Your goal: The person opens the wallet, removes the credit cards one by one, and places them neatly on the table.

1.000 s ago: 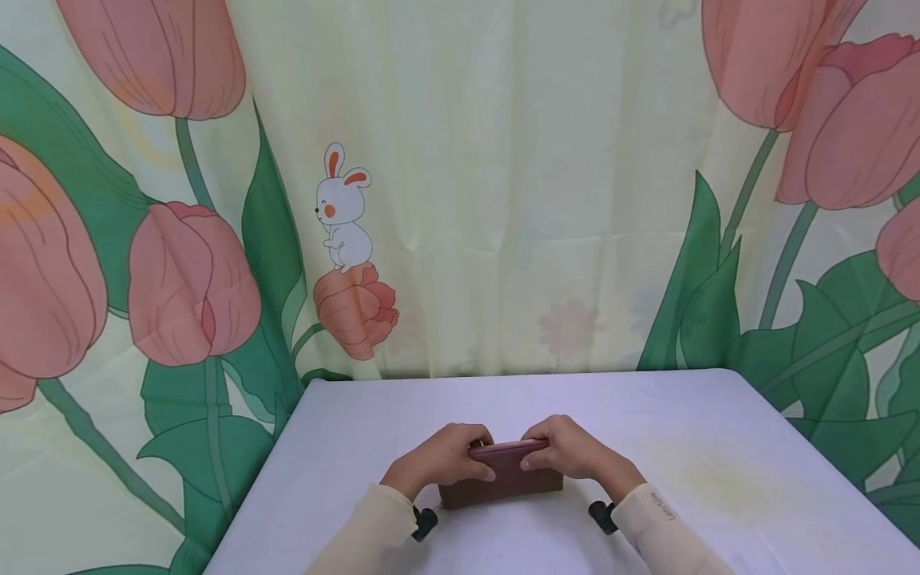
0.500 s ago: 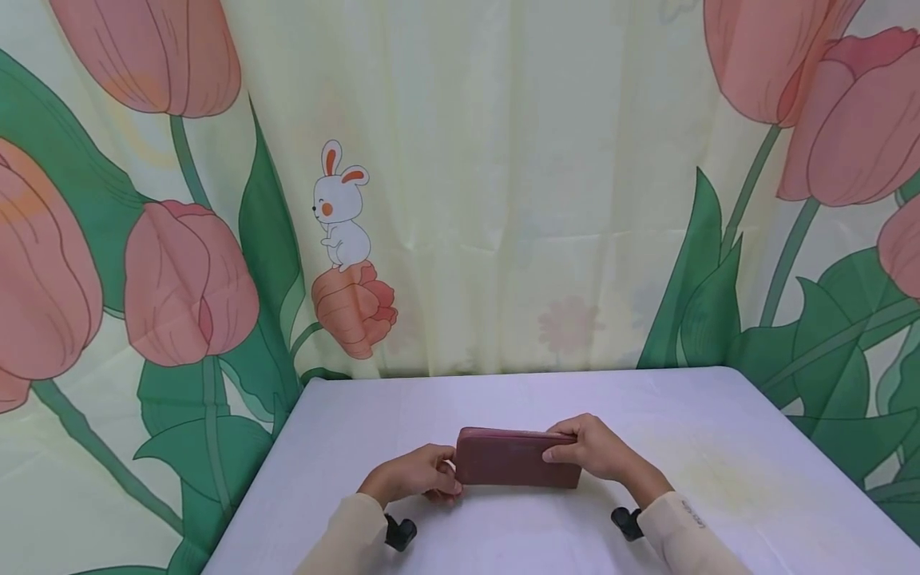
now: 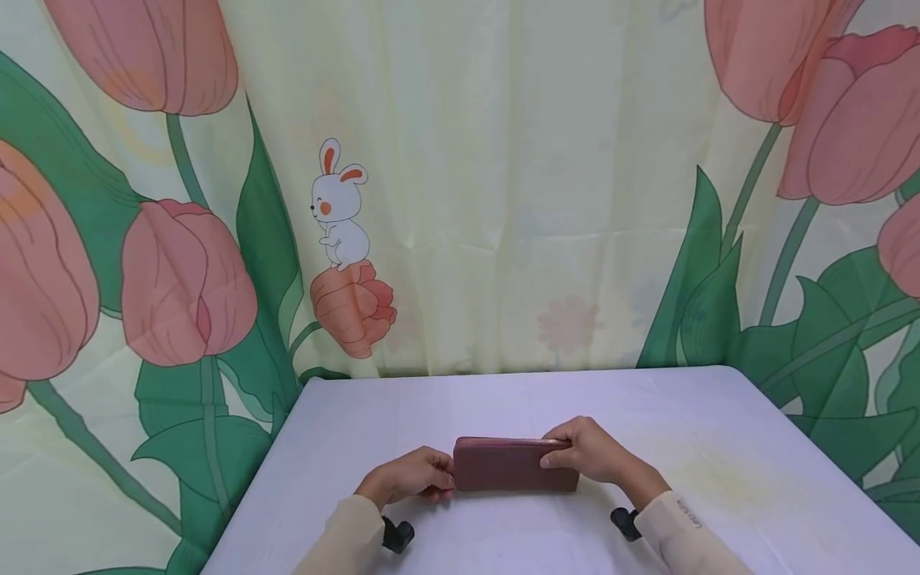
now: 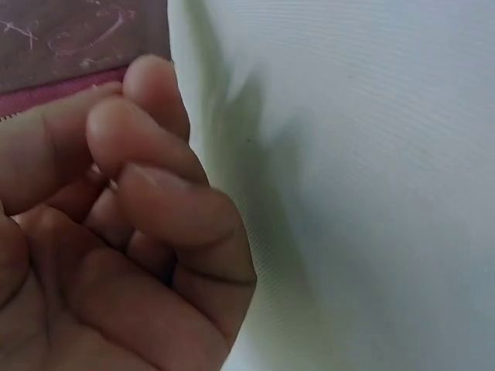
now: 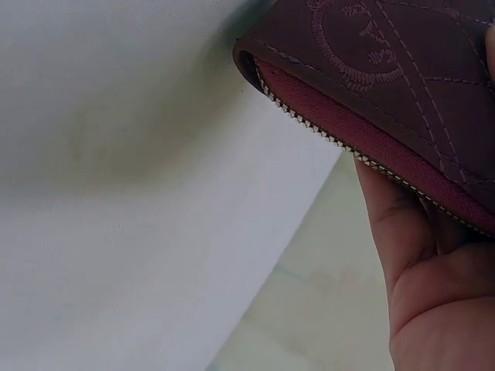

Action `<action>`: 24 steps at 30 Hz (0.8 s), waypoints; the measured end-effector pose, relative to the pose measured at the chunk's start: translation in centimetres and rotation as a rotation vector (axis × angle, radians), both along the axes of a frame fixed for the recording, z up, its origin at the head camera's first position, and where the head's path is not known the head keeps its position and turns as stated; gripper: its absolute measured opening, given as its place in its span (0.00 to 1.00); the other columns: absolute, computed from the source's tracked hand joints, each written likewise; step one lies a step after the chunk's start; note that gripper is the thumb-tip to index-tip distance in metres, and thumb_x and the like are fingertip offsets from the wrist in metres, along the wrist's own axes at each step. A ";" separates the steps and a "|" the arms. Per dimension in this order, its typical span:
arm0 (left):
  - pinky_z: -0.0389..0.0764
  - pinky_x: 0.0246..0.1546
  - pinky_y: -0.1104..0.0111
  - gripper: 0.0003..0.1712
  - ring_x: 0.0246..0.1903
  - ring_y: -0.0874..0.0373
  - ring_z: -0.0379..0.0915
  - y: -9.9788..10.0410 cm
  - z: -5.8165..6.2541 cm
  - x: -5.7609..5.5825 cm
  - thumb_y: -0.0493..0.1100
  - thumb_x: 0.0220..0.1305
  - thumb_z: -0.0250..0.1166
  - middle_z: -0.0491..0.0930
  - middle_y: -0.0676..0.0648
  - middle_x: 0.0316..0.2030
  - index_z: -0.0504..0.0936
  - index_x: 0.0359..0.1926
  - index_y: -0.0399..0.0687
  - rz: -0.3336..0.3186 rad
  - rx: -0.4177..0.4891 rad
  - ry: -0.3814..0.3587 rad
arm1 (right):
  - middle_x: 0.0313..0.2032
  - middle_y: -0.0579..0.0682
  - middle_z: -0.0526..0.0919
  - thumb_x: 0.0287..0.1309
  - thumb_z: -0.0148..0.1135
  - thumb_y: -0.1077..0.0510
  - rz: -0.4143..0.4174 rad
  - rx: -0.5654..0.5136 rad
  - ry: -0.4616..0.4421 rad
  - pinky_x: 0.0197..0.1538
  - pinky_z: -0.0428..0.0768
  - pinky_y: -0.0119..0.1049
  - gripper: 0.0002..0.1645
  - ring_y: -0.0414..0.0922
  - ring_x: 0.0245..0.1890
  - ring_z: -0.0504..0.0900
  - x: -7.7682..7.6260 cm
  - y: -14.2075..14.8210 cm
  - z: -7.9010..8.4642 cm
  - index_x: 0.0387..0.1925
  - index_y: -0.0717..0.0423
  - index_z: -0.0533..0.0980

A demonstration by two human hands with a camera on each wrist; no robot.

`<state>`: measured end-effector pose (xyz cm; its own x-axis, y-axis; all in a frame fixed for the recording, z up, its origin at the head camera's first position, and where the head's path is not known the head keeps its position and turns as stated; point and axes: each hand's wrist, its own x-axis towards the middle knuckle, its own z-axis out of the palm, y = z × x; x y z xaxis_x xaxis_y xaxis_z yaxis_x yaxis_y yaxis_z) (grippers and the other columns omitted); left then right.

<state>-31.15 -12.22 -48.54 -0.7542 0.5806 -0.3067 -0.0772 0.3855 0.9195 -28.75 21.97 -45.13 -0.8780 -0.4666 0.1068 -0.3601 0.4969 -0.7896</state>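
Observation:
A long burgundy zip wallet (image 3: 496, 465) stands on its long edge over the white table, its broad side facing me. My right hand (image 3: 600, 454) grips its right end, thumb on the near face and fingers behind. In the right wrist view, a row of metal zip teeth (image 5: 332, 141) runs along its edge beside red tape, below embroidered stitching. My left hand (image 3: 411, 473) is at the wallet's left end, fingers curled. In the left wrist view its thumb and index finger (image 4: 155, 89) pinch together at the pink zip tape (image 4: 66, 89); what lies between the tips is hidden.
The white-covered table (image 3: 690, 511) stretches around both hands, its far edge meeting a curtain (image 3: 460, 200) printed with tulips and a rabbit. Small black cameras sit at both wrists (image 3: 398, 535).
My left hand has moved from the wallet's top down to its left end. The wallet has straightened and shifted slightly right with my right hand, then dipped a little since half a second ago.

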 end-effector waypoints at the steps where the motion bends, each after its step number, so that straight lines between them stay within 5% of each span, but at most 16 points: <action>1: 0.71 0.27 0.71 0.04 0.24 0.59 0.70 0.0 0.0 0.0 0.31 0.69 0.62 0.82 0.48 0.27 0.83 0.40 0.39 0.006 -0.008 0.002 | 0.32 0.43 0.91 0.57 0.77 0.59 0.001 0.012 0.005 0.37 0.83 0.34 0.06 0.39 0.31 0.86 0.0 -0.1 0.0 0.38 0.52 0.91; 9: 0.70 0.26 0.69 0.04 0.23 0.57 0.69 -0.2 0.2 0.3 0.30 0.65 0.63 0.82 0.46 0.26 0.76 0.35 0.41 0.042 -0.012 0.047 | 0.30 0.38 0.91 0.55 0.78 0.61 0.013 0.084 0.046 0.36 0.83 0.33 0.07 0.36 0.30 0.87 0.3 -0.9 0.2 0.38 0.51 0.91; 24: 0.67 0.24 0.70 0.02 0.20 0.59 0.65 -0.5 3.8 0.0 0.29 0.66 0.59 0.78 0.48 0.23 0.75 0.34 0.34 -0.017 0.044 0.187 | 0.28 0.37 0.90 0.54 0.78 0.61 0.018 0.104 0.061 0.35 0.82 0.33 0.06 0.35 0.29 0.86 0.3 -0.9 0.3 0.35 0.49 0.92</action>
